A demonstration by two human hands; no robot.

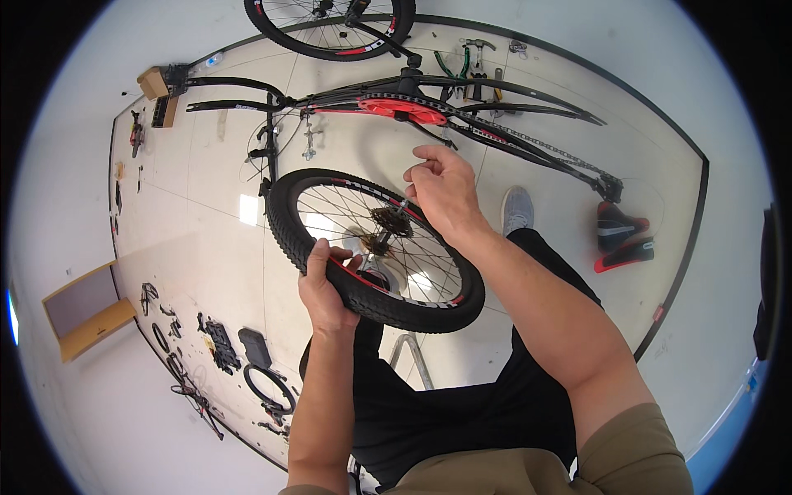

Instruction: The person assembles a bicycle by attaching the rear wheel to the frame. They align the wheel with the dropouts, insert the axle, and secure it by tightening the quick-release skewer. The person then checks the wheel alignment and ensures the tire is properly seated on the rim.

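Observation:
A bicycle wheel point(396, 310) with a knobbly black tyre stands tilted in front of me, above my knees. My left hand point(327, 289) grips its near left side, with the thumb over the tyre and the fingers around toward the red-marked rim. At the hub sits a dark sprocket cassette point(389, 221). My right hand point(444, 188) is beside the far right rim, its index finger bent out to the left and the other fingers curled in. Whatever those fingers may hold is too small or hidden to make out.
Beyond the wheel lies a black bicycle frame point(330, 108) with a red chainring point(404, 110) and chain. Another wheel point(330, 53) is at the far edge. A hammer point(478, 44) and pliers lie top right, a red-black saddle point(620, 228) right, an open cardboard box point(95, 326) left.

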